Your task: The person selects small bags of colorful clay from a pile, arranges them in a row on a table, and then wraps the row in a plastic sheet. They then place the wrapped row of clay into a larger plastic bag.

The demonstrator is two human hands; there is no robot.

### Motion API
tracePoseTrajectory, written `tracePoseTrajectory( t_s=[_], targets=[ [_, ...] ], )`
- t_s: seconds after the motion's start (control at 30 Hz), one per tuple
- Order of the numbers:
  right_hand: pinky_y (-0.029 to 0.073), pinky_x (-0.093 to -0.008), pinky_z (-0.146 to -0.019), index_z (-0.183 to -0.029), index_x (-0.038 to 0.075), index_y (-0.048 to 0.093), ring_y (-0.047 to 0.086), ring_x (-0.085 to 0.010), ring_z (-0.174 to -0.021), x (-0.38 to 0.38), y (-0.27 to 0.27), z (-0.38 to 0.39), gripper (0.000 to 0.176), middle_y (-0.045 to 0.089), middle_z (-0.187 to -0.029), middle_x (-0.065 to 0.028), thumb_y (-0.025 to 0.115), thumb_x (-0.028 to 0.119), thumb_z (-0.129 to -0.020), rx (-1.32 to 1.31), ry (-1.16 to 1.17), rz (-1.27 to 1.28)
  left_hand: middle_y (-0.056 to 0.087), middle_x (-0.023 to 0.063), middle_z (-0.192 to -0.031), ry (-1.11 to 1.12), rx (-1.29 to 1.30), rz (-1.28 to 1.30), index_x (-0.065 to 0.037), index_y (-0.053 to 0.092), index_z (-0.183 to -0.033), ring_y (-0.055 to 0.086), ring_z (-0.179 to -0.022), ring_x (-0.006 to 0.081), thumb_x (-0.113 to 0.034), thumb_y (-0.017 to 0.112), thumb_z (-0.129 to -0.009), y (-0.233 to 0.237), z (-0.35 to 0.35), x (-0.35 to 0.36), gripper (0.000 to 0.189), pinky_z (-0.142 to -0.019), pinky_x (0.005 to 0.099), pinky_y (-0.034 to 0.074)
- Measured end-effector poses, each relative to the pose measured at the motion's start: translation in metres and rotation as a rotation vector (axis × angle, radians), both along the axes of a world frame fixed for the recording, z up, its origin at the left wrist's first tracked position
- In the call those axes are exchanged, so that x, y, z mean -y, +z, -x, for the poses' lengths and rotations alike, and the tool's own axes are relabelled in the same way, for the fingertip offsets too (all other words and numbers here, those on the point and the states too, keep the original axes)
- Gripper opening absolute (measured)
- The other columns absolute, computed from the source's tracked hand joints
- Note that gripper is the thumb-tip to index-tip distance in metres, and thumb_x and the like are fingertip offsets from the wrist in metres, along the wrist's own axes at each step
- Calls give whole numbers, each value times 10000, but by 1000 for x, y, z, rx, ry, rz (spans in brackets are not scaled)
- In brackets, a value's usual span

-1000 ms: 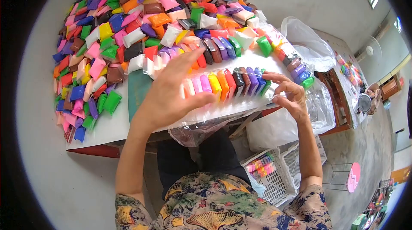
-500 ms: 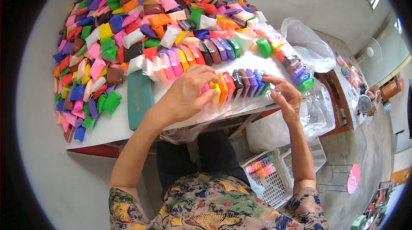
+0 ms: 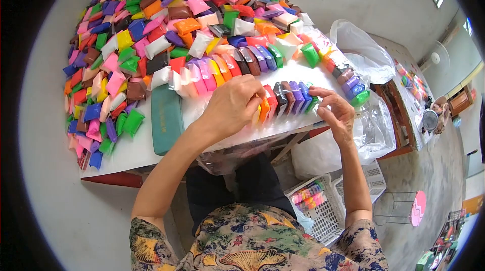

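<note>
A short row of colored soft packets [image 3: 283,100] stands on edge near the table's front, running yellow, orange, red, black, brown, purple, blue and green. At its left end, my left hand [image 3: 233,103] is closed in a pinch beside the yellow packet. What the fingertips grip is hidden. At the opposite end my right hand [image 3: 337,113] has thumb and index finger apart, the index touching the row by the green packet. Clear plastic film [image 3: 227,157] hangs over the table edge below my left hand. Behind lies a second, longer row of packets [image 3: 222,69].
A large heap of mixed packets [image 3: 151,28] covers the table's back and left. A green case [image 3: 166,122] lies left of my hand. More packets in clear plastic [image 3: 348,76] and bags [image 3: 371,134] are at right. White baskets [image 3: 323,215] and a pink stool [image 3: 418,209] stand below.
My left hand has shifted slightly right and its thumb and fingers have closed together at the row's left end. The hanging film has slackened. My right hand has stayed nearly still.
</note>
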State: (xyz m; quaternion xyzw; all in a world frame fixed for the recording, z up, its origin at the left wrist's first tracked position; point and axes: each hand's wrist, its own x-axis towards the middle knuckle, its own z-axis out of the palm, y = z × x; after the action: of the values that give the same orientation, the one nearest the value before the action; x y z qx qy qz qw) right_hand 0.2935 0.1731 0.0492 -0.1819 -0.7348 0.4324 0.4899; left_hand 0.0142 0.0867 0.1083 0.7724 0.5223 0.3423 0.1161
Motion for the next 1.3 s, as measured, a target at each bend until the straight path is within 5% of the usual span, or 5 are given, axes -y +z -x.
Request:
tracePoseTrajectory(
  t_s=[0.27,0.67,0.87,1.13,1.3],
  targets=[
    [403,-439,-1084,-874,24,650,575,-311,-1259,0,-2,2,67,691,-1198,-169,703,-12,-853,5,-28,-38,647,163,-1130,-98,-12,-45,7,592,-921,601,-1085,316,-62,583,-908,-6,4,-1,71,-951,417,472],
    [439,-419,-1055,-878,23,641,624,-292,-1189,2,-6,10,33,713,-1132,-152,670,6,-880,-46,-133,-9,524,221,-1333,-208,-156,154,61,577,-1286,520,-1233,368,-621,775,-730,18,19,32,902,-1120,436,371],
    [441,-415,-1055,-880,20,644,627,-286,-1179,3,-5,12,30,716,-1107,-151,673,12,-880,-76,-129,20,504,246,-1313,-156,-375,136,69,566,-1286,449,-1307,400,-510,811,-698,35,4,44,862,-1153,461,315],
    [447,-413,-1049,-893,21,637,633,-269,-1164,3,-7,14,26,713,-1117,-145,659,8,-891,-78,-147,-4,629,186,-960,-99,-458,-52,30,621,-884,619,-976,352,-129,639,-843,24,-1,38,165,-841,444,516],
    [452,-410,-1043,-900,25,632,634,-266,-1162,2,-9,15,30,714,-1109,-135,655,6,-899,-78,-165,-24,645,185,-834,-81,-382,-101,30,621,-826,653,-819,370,-93,604,-863,21,-1,37,130,-748,455,532]
  ],
)
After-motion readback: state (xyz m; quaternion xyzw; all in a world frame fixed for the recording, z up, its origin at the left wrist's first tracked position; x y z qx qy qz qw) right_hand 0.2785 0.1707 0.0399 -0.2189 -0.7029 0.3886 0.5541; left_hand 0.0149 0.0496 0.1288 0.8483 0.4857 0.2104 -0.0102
